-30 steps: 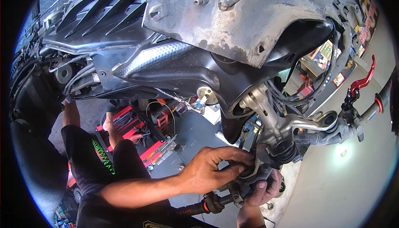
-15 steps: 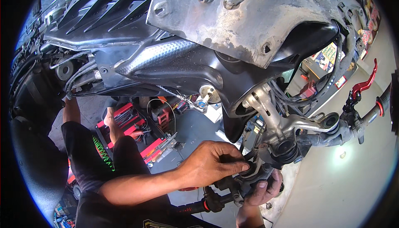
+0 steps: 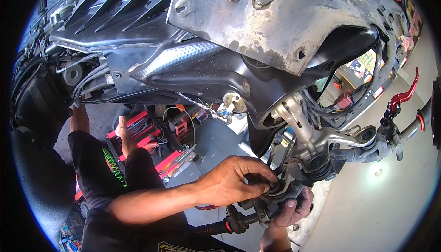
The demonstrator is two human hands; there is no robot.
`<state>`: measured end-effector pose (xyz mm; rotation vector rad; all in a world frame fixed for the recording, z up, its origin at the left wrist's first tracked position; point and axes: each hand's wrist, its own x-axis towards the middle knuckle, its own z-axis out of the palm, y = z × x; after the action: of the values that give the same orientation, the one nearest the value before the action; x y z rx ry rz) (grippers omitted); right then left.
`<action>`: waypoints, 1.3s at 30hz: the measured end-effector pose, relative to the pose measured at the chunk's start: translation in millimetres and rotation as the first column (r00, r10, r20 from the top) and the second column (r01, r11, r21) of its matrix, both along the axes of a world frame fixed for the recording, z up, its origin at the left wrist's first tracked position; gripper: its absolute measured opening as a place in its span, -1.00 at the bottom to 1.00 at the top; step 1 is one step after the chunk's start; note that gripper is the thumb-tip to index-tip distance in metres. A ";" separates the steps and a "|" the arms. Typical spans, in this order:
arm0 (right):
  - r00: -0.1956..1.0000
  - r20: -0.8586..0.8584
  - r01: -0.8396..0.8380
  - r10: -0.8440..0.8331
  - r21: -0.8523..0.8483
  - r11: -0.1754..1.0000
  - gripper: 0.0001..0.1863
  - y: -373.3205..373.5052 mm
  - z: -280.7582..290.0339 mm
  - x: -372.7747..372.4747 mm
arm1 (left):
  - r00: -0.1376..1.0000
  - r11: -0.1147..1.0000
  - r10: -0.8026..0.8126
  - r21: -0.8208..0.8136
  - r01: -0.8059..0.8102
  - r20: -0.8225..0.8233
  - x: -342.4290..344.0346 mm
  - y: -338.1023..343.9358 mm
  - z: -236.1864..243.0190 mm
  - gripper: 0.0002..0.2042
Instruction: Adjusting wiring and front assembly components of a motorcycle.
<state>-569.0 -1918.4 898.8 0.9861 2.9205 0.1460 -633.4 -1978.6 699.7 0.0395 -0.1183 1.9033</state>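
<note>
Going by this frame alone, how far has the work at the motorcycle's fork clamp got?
Done: grey fairing panel hangs loose, silver fork clamp exposed. In hand: left hand pinches a small dark part at the black handlebar clamp; right hand supports beneath. Left: everything remains unassembled.

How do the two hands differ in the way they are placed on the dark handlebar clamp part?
The left hand comes from the side and pinches the top of the dark clamp part with its fingertips; the right hand comes from below and cups it, thumb pressed on its side. The left forearm shows at length, the right only at the wrist. Both are bare and touch the same part.
</note>
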 end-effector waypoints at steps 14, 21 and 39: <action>1.000 -0.012 -0.020 0.021 0.021 1.000 -0.34 2.7 2.6 3.5 | 0.995 0.991 0.054 -0.118 -0.064 -0.086 -8.3 -1.4 7.1 -0.80; 0.999 -0.035 0.007 -0.007 0.009 1.000 -0.33 0.4 1.3 4.3 | 0.987 0.984 0.143 -0.093 -0.150 -0.077 -2.7 -0.3 7.7 -0.79; 0.998 -0.010 0.056 -0.057 -0.101 0.993 -0.37 0.1 2.6 -2.3 | 0.985 0.971 0.149 -0.202 -0.129 0.089 1.2 -0.3 23.9 -0.53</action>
<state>-571.3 -1918.3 901.4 1.0565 2.8750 -0.0099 -632.2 -1978.8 723.7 -0.1892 0.0025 2.0496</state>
